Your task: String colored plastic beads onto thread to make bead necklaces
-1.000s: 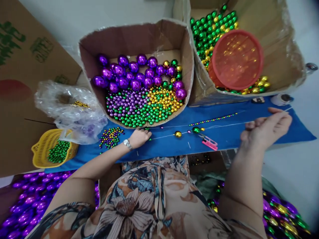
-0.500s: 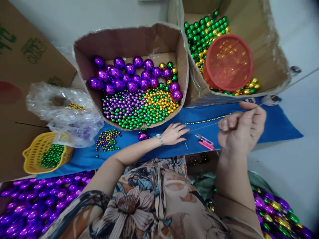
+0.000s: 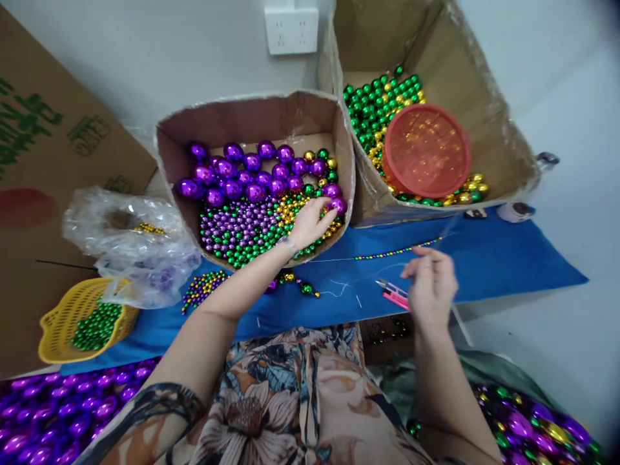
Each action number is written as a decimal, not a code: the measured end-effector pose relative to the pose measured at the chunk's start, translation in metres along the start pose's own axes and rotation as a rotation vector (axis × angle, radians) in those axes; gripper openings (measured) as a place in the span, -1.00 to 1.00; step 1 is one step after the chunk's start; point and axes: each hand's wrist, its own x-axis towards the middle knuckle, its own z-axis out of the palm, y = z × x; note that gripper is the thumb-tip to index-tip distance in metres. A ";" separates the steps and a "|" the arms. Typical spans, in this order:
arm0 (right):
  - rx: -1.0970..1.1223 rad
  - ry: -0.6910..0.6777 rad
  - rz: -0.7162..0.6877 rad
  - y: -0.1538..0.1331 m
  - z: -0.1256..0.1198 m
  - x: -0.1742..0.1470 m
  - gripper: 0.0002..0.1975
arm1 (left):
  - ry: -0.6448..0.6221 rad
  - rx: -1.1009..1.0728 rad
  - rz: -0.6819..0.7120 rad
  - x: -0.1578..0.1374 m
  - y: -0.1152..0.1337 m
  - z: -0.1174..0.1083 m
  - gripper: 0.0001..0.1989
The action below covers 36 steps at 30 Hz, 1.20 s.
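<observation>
My left hand (image 3: 312,224) is inside the left cardboard box (image 3: 256,113), over the small gold beads (image 3: 285,210) and beside a large purple bead (image 3: 338,206). Its thumb and fingers are apart. Above the blue cloth (image 3: 489,258), my right hand (image 3: 433,284) has its fingers drawn together on a thin thread (image 3: 372,270). That thread runs left to a short strand of larger beads (image 3: 306,288) lying by the box. A thin string of small multicoloured beads (image 3: 397,250) stretches across the cloth behind my right hand. Pink-handled thread snips (image 3: 396,298) lie just left of that hand.
A second cardboard box (image 3: 489,84) at the right holds green and gold beads and a red tub (image 3: 426,152). At the left are a yellow basket (image 3: 51,329), a clear plastic bag (image 3: 159,274) and a pile of small beads (image 3: 203,289). A thread spool (image 3: 516,212) stands at the right.
My left hand has moved from the cloth up into the box. My right hand has come down and left from its raised position with the thread. The view has tilted upward.
</observation>
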 end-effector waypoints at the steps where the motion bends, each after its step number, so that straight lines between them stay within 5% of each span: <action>1: -0.067 -0.105 -0.005 0.000 0.007 -0.008 -0.70 | 0.011 -0.015 -0.042 0.015 -0.003 0.008 -0.61; 4: -0.165 -0.333 -0.041 0.004 0.022 -0.025 -0.72 | -0.066 -0.009 -0.133 0.039 -0.009 0.027 -0.52; 7: -0.244 -0.418 -0.099 0.012 0.030 -0.036 -0.72 | -0.037 -0.143 -0.192 0.035 -0.008 0.026 -0.52; 12: -0.366 -0.452 -0.280 0.023 0.042 -0.052 -0.75 | 0.053 -0.945 -0.509 -0.003 0.006 -0.006 -0.61; 15: -0.382 -0.462 -0.350 0.027 0.049 -0.059 -0.77 | 0.082 -1.180 -0.626 -0.025 0.014 -0.022 -0.65; 22: -0.430 -0.480 -0.429 0.027 0.057 -0.066 -0.77 | 0.217 -1.278 -0.688 -0.047 0.025 -0.034 -0.63; 30: -0.435 -0.450 -0.421 0.024 0.070 -0.071 -0.77 | 0.195 -1.073 -0.460 -0.086 0.036 -0.023 -0.46; 36: -0.362 -0.520 -0.404 0.028 0.071 -0.075 -0.74 | 0.134 -1.102 -0.511 -0.106 0.032 -0.024 -0.47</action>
